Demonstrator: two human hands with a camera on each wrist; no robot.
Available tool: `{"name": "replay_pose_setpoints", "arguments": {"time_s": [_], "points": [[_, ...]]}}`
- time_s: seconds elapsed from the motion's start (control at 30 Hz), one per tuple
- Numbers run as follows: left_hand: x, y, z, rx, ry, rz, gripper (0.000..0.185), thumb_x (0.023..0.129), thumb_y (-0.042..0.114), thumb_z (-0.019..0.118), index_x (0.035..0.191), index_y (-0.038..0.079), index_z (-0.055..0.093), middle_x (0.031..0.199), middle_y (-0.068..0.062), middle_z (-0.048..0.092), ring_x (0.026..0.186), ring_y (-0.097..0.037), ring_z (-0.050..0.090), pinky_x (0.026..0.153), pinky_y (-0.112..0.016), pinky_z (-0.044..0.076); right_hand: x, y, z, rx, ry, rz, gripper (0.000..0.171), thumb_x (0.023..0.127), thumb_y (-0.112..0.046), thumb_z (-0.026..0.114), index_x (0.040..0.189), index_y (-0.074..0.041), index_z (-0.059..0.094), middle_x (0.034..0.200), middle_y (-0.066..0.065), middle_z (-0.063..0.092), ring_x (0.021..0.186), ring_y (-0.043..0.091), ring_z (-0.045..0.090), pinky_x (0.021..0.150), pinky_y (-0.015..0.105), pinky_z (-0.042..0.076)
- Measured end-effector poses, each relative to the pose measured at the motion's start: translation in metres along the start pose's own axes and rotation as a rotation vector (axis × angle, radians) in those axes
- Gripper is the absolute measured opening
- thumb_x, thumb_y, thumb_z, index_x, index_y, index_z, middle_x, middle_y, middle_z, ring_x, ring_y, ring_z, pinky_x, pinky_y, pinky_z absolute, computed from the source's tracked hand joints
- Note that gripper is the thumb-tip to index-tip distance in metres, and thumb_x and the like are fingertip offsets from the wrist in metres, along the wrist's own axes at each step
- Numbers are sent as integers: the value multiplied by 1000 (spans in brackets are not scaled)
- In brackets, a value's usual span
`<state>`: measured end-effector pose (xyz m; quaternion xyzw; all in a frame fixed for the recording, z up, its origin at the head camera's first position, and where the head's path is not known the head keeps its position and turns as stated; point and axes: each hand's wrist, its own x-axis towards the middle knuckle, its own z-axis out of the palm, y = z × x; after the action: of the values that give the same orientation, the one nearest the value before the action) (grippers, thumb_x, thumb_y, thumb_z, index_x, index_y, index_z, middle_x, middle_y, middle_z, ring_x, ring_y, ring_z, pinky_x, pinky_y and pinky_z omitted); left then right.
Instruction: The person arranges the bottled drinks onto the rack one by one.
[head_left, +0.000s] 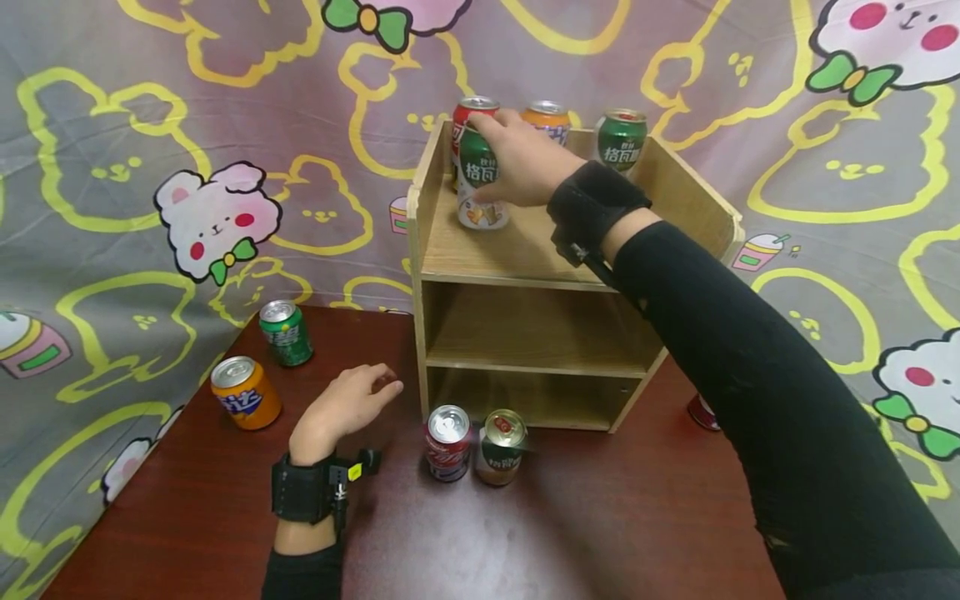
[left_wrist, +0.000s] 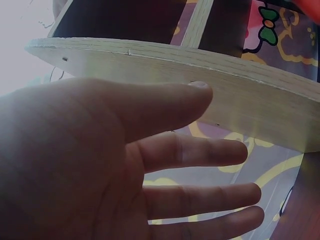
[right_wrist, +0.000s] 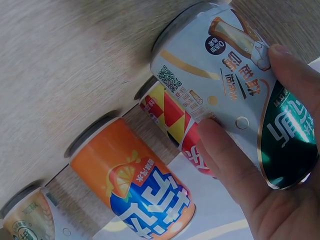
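Three cans on top: red, orange, green, along the back of the wooden shelf (head_left: 525,250).
Shelf board: bare wood in front, room to set down flat.
Held can (head_left: 480,179): green-and-white, base at the board, just before the red can (head_left: 468,112).
Right hand (head_left: 517,158): fingers wrapped round it; let go only once it stands level.
Left hand (head_left: 348,404): loose on the table (head_left: 600,517), holding nothing.

Right arm stretched forward and up, right hand (head_left: 517,162) with fingers curled in a grip. Left hand (head_left: 348,404) low, relaxed, fingers (left_wrist: 200,150) straight and spread.
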<state>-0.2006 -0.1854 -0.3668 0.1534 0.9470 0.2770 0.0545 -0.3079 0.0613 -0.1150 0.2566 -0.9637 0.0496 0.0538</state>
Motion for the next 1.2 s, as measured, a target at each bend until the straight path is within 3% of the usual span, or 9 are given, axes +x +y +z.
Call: {"name": "replay_pose_setpoints", "arguments": {"time_s": [0.63,1.0,1.2], "points": [[0,-2,-1,-5,-9,-33,40,97,31,52,122,0,57,115,-18,61,104,-34,57,86,-51,46,14,-2,4,15,20,-7,99,82,-31,74,153,-16,8,152,16,17,131,33,35,104,46,34],[0,-4,-3,-11,-3,-35,40,97,31,53,122,0,58,114,-18,61,102,-32,57,85,-50,47,19,-4,5,14,51,-23,97,81,-31,75,153,-17,11,153,14,18,129,33,38,102,46,36],[-3,-6,-4,-24,4,-32,41,97,32,53,122,0,57,114,-18,61,102,-33,57,85,-50,47,15,-4,5,45,51,6,101,82,-40,72,153,-21,4,155,17,7,128,38,39,101,49,37]]}}
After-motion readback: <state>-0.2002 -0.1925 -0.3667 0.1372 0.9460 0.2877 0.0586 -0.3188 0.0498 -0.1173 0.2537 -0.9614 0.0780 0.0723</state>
